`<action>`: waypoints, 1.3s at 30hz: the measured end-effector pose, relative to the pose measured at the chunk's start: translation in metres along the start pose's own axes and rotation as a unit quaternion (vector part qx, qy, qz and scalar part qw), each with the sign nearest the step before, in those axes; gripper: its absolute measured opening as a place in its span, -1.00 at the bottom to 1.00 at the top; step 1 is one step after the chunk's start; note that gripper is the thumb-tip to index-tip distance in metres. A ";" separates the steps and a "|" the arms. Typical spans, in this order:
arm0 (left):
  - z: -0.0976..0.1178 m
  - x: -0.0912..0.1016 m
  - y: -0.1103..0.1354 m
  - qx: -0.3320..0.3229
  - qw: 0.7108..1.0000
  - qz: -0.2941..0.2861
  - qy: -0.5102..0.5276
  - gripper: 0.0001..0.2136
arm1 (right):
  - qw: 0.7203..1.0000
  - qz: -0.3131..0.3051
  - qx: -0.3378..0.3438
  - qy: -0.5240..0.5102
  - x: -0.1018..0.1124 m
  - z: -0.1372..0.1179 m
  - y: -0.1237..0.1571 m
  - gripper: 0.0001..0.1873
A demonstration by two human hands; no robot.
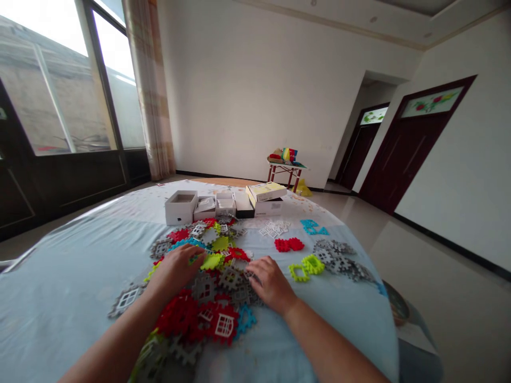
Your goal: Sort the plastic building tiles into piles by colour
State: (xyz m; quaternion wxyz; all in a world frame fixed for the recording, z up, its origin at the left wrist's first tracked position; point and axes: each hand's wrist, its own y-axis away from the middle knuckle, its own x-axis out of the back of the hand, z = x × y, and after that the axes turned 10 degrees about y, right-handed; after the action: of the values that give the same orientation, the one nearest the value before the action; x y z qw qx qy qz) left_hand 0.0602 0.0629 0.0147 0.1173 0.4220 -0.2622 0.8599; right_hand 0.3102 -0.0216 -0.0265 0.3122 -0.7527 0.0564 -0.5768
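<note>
— So, what takes up most of the view?
— A bench [80, 276] under a pale blue cloth. On its middle lies a loose pile of tiles [207, 311]: toothed plastic squares in red, grey, yellow-green and blue, some with window shapes.
— And behind the pile?
— A row of boxes [181, 207], white and black, just past its far edge. Right of the pile, apart from it, lies a grey heap [339, 258] of the same pieces.
— Where are the person's hands?
— Both rest on the pile, palms down. The left hand [175, 268] lies on the left part, fingertips at a yellow-green tile [211, 260]. The right hand [271, 284] lies near the right edge, fingers bent onto what looks like a grey tile [235, 276].
— Is either grip closed on a piece?
— Nobody could tell from here; the fingertips are hidden behind the knuckles.
— Smaller things?
— Between pile and grey heap, a yellow-green pair [306, 266] and a red pair [289, 244]. Nearer the boxes are cyan pieces [313, 227] and white pieces [274, 229].
</note>
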 end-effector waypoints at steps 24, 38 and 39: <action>-0.040 -0.007 -0.005 0.017 0.996 0.016 -0.082 -0.56 | 0.879 0.117 -0.454 0.093 0.098 0.181 0.060 -0.67; -0.038 -0.006 -0.004 0.022 0.996 0.018 -0.089 -0.55 | 0.950 0.017 -0.284 0.125 0.071 0.131 0.040 -0.70; -0.038 -0.006 -0.004 0.020 0.996 0.020 -0.086 -0.55 | 0.948 0.000 -0.286 0.140 0.070 0.129 0.040 -0.66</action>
State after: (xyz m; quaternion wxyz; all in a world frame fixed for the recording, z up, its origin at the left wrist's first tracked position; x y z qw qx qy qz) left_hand 0.0406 0.0872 -0.0073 0.0688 0.4918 -0.2623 0.8274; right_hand 0.4610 -0.0323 -0.0081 0.0726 -0.7218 0.2628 -0.6361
